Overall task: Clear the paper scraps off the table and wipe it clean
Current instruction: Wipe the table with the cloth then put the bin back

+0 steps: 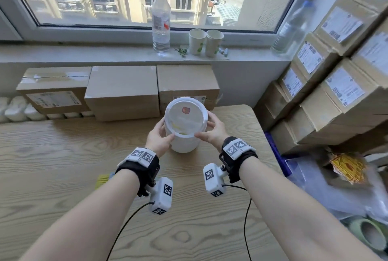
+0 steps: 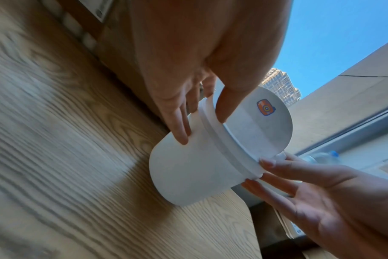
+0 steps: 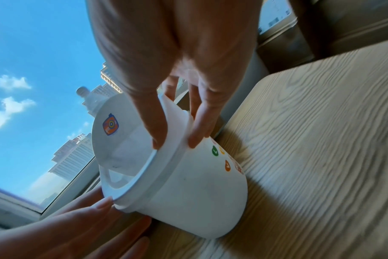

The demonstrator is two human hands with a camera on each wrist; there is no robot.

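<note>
A small white bin (image 1: 184,145) stands on the wooden table (image 1: 63,176) near its far edge. Its swing lid (image 1: 185,111), marked with an orange sticker, is tilted open, and yellow scraps (image 1: 176,127) show inside. My left hand (image 1: 167,131) grips the bin's left rim, with the thumb (image 2: 223,108) on the rim and the fingers (image 2: 177,128) on the wall. My right hand (image 1: 204,126) grips the right rim, its thumb (image 3: 155,128) over the edge and its fingers (image 3: 202,128) outside. The bin (image 3: 199,192) carries small coloured stickers on its side.
Cardboard boxes (image 1: 121,92) line the table's far edge, and more boxes (image 1: 336,92) are stacked on the right. A water bottle (image 1: 161,19) and two paper cups (image 1: 205,42) stand on the sill. A yellow-green item (image 1: 102,180) peeks out beside my left forearm. A tape roll (image 1: 367,233) lies at lower right.
</note>
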